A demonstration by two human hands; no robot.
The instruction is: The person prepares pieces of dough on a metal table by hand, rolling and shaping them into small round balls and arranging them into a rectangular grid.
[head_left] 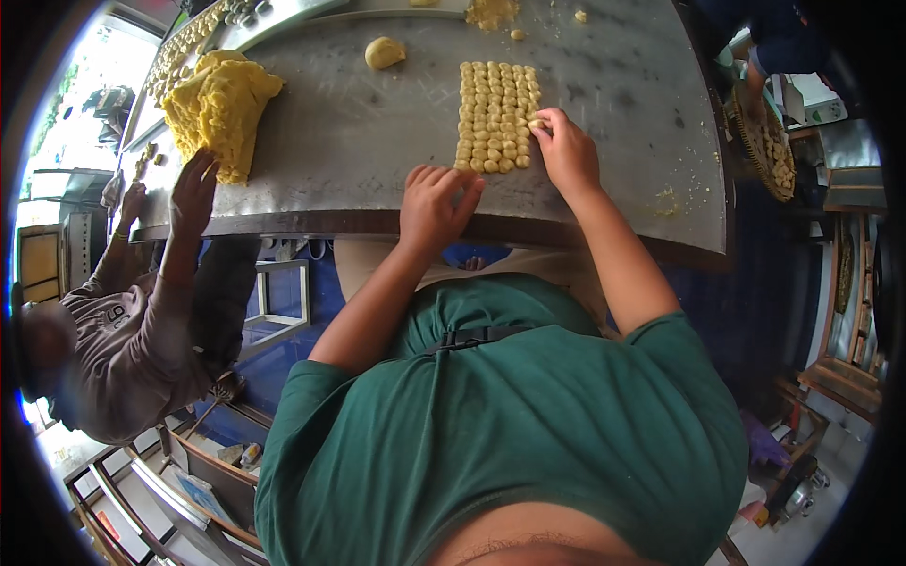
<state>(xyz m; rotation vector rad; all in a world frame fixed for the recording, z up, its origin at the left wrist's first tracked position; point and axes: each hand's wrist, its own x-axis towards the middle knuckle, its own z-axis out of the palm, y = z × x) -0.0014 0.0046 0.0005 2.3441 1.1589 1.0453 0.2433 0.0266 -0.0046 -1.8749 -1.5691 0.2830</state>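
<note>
Right hand (564,151): thumb and index nearly closed in a pinch on a small dough piece (535,124), at the right side of the dough-ball grid (494,118). Piece is partly covered by the fingertips; can't tell if it touches the grid. Left hand (436,203): half-open, palm down, thumb apart from fingers, at the table's near edge by the grid's lower left corner. Nothing seen in it; underside hidden.

Grid: pale yellow balls packed tight in rows on the metal table (623,104), between and beyond the two hands. Individual balls blur together toward the far end.

Further out: single dough lump (385,53) left of the grid, well apart. Flattish dough patch (493,11) cut off by the top edge. Big yellow dough mass (222,108) on the table's left, a co-worker's hand (195,184) against its near side; contact point hard to make out. Small pieces past the mass, too distorted to identify.

Far right: another person's arm (757,80) reaches into a woven basket (783,170) of pale pieces. Those fingers are too dark to read, upper body cropped.
</note>
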